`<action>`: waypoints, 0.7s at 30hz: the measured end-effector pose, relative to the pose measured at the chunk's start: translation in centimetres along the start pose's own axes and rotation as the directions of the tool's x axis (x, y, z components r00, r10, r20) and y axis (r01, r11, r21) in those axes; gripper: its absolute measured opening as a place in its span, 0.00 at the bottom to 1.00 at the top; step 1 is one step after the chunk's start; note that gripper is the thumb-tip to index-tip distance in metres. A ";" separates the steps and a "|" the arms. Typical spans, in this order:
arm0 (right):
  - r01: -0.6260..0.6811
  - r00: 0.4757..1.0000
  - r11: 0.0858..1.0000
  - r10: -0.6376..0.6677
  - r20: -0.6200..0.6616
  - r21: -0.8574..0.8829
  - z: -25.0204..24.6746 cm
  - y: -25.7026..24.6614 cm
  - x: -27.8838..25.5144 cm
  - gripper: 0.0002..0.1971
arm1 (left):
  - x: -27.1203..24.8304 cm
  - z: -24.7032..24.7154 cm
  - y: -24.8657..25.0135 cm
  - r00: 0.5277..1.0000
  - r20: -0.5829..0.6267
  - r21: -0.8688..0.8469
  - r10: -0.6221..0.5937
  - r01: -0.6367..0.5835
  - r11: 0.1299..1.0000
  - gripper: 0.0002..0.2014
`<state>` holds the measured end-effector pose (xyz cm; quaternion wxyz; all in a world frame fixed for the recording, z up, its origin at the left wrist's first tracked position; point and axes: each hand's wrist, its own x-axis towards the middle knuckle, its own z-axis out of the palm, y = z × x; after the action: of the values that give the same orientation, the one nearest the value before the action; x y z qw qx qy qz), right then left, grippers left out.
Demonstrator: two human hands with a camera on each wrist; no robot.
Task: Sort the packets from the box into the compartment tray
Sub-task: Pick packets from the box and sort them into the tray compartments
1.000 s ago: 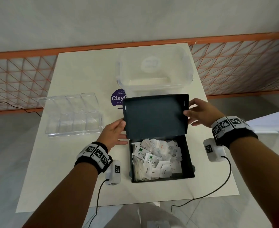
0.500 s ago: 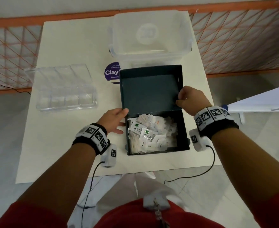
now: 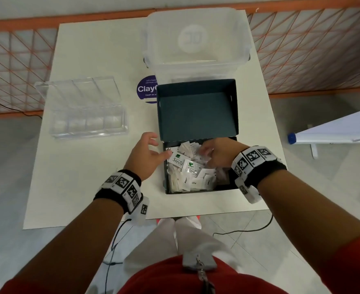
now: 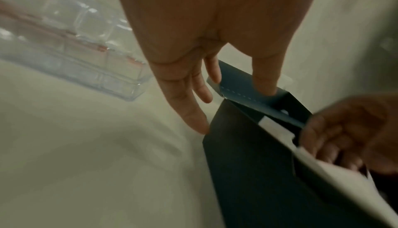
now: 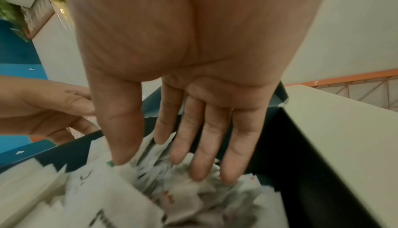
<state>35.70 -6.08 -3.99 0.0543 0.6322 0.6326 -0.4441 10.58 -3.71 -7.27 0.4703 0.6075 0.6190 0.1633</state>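
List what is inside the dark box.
The dark box holds a heap of white packets, two on top marked Stevia. The right hand reaches in and covers part of the heap; whatever lies beneath the top packets is hidden.

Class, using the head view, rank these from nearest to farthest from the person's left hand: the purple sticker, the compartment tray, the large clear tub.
1. Compartment tray, left of the left hand.
2. Purple sticker, ahead.
3. Large clear tub, far edge.

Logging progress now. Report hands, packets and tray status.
Left hand open, steadying the box edge. Right hand open, fingers straight among the packets. Compartment tray holds no packets. Nothing between box and tray.
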 end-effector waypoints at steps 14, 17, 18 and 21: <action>-0.330 0.943 0.935 0.320 -0.089 -0.132 2.5 -0.1 1.8 0.21 | -2.0 2.2 -1.3 0.973 0.233 0.071 0.006 -0.023 0.997 0.56; -0.350 0.936 0.936 0.348 -0.044 -0.045 2.5 0.1 1.7 0.22 | -2.0 2.1 -1.3 0.972 0.235 0.045 0.009 -0.020 0.999 0.55; -0.361 0.932 0.932 0.361 -0.030 0.004 2.6 0.2 1.7 0.24 | -2.0 2.0 -1.3 0.971 0.238 0.042 0.011 -0.021 0.999 0.55; -0.406 0.911 0.899 0.412 -0.006 0.163 2.6 0.4 1.5 0.30 | -1.9 2.1 -1.4 0.970 0.241 0.035 0.014 -0.023 0.999 0.55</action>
<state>34.49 -6.70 -6.73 0.0832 0.7620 0.4495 -0.4587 10.99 -6.51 -8.66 0.5290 0.6371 0.5547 0.0811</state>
